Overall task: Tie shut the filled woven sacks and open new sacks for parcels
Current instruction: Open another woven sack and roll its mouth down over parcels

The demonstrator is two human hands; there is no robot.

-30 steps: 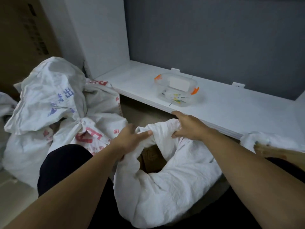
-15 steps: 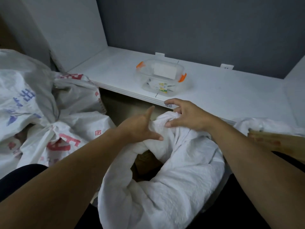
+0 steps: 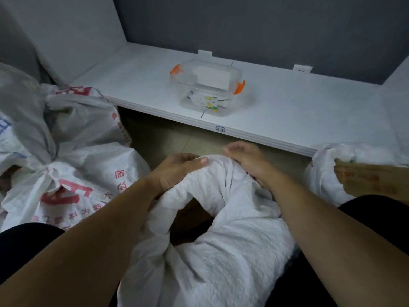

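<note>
A white woven sack (image 3: pixel 221 258) stands between my knees with its mouth partly gathered; a brown parcel shows in the gap. My left hand (image 3: pixel 177 171) grips the bunched far rim of the sack, thumb lying along the top. My right hand (image 3: pixel 247 160) holds the rim just to the right, fingers curled over the cloth and partly blurred. A tied sack with red print (image 3: pixel 73 185) lies at the left, its neck knotted.
A white shelf (image 3: pixel 298 111) runs across in front, carrying a clear plastic box with orange clips (image 3: pixel 207 87). Another white sack (image 3: pixel 325 171) with a cardboard parcel (image 3: pixel 371 180) sits at the right. More filled sacks (image 3: pixel 20 120) pile up at the left.
My left hand, which was open beside the rim, has closed onto the bunched cloth. Both hands have drawn the rim together and the sack mouth is narrower. The view has moved closer.
</note>
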